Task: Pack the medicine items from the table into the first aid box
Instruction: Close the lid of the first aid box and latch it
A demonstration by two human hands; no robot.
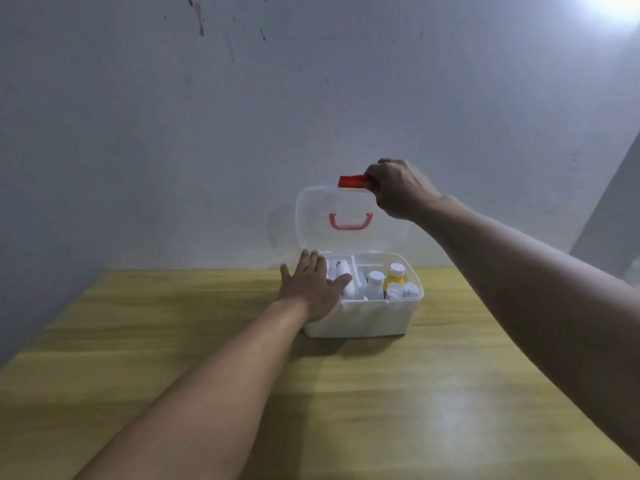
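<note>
Nearest the camera lay my two forearms, reaching out over the bare wooden table [145, 341] toward the first aid box [363, 317], which sat at the far middle of the table close to the wall.

Position of the task's things: no medicine items remained on the visible table surface. The bottles, among them a yellow bottle [394, 279] with a white cap, stood upright inside the box, in its right-hand section. A white tube-like item [344, 271] lay in the divided tray to the left.

Left hand [311, 289]: laid flat, palm down, over the box's left rim, fingers spread and extended toward the wall. It gripped nothing; I judged that it was bracing the box.

Right hand [398, 188]: raised above and behind the box, fingers curled closed around the right end of the red latch [351, 181] on the free edge of the clear lid [332, 202].

Governing relation: the lid stood roughly upright, hinged along the box's far rim, its long axis running left to right. The box opening lay directly below and toward me from the right hand. That hand was the only one on the lid.

Assessment: packing appeared complete. The next move would probably be to swing the lid forward and down, which required the left hand to clear the rim first.
</note>
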